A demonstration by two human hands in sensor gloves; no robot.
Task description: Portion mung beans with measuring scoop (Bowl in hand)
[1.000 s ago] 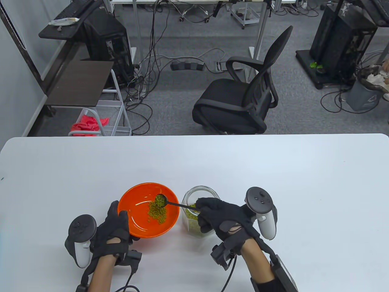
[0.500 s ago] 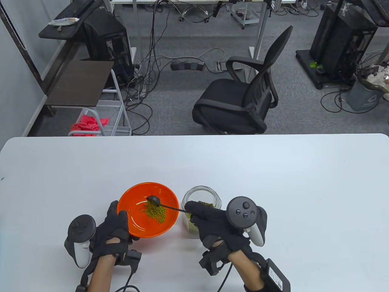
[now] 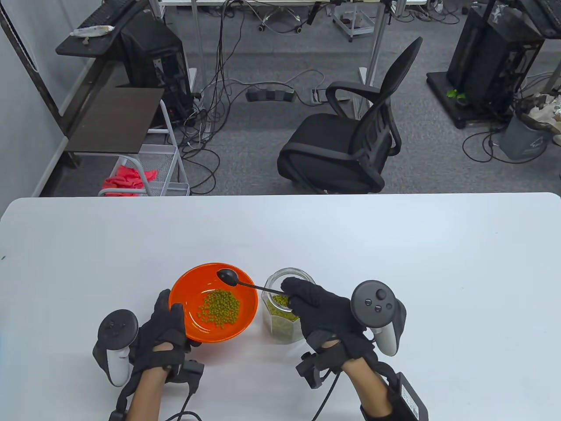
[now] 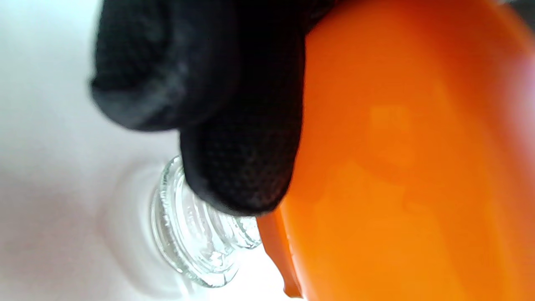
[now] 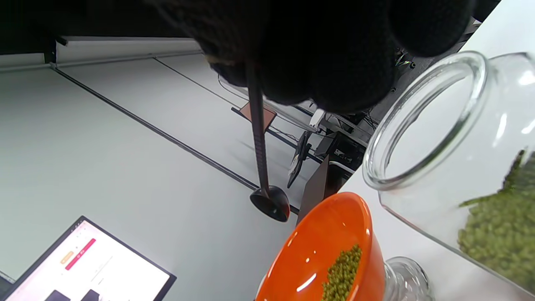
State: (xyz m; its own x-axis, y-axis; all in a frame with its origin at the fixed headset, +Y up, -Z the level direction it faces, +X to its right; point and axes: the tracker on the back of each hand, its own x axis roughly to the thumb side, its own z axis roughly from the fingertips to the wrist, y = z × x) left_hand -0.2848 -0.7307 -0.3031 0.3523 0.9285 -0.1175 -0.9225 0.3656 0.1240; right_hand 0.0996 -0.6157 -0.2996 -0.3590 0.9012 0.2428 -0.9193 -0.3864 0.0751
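Observation:
My left hand [image 3: 172, 322] grips the near left rim of an orange bowl [image 3: 188, 285] and holds it tilted. A pile of green mung beans [image 3: 219, 309] lies inside. My right hand [image 3: 292, 294] pinches the handle of a black measuring scoop [image 3: 228, 276]. The scoop's head is empty and hangs over the bowl's far rim. A glass jar [image 3: 282, 322] of mung beans stands right of the bowl, partly under my right hand. The right wrist view shows the scoop [image 5: 271, 203], bowl [image 5: 309, 255] and jar mouth [image 5: 422, 125]. The left wrist view shows my fingers [image 4: 238, 138] on the bowl's underside [image 4: 418, 167].
A clear ribbed glass piece [image 4: 196, 238] sits on the white table [image 3: 394, 263] below the bowl; it also shows in the right wrist view [image 5: 407, 278]. An office chair [image 3: 346, 140] stands beyond the table's far edge. A lit screen [image 5: 83, 267] shows in the right wrist view.
The scoop was full over the bowl, tipped its beans in, and now is empty and lifted toward the far rim. My right hand swung left, then back right. The bean pile grew.

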